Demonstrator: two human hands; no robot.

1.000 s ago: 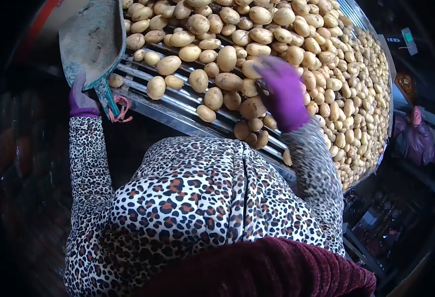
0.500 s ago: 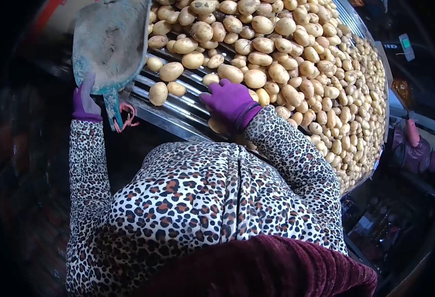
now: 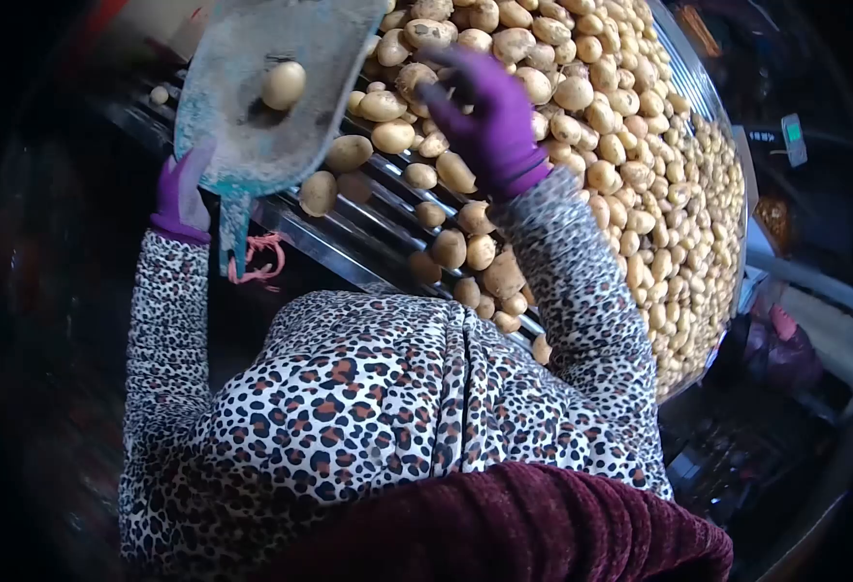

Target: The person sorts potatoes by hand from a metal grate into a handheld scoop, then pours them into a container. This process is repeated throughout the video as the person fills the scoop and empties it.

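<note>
A person in a leopard-print top stands at a potato sorting line, both hands in purple knit gloves. At left, the left hand [image 3: 180, 199] has its fingers closed around the handle of a worn, dirt-dusted teal scoop [image 3: 261, 87], held tilted over the near edge of the line. A single pale yellow potato [image 3: 283, 84] lies inside the scoop's blade. A frayed pink cord [image 3: 257, 260] dangles from the end of the handle. Beneath and beside the scoop run the shiny metal roller bars [image 3: 349, 218] of the sorting bed, carrying scattered loose potatoes. Toward the centre, the right hand [image 3: 489, 121] reaches out over the rollers with its fingers curled down onto the tubers; whether they grip one cannot be told. To the right, a dense heap of yellow-brown potatoes [image 3: 640, 165] fills the rest of the bed up to its curved rim. At far right, in shadow, another person's maroon-gloved hand [image 3: 785, 325] shows beyond the rim.
</note>
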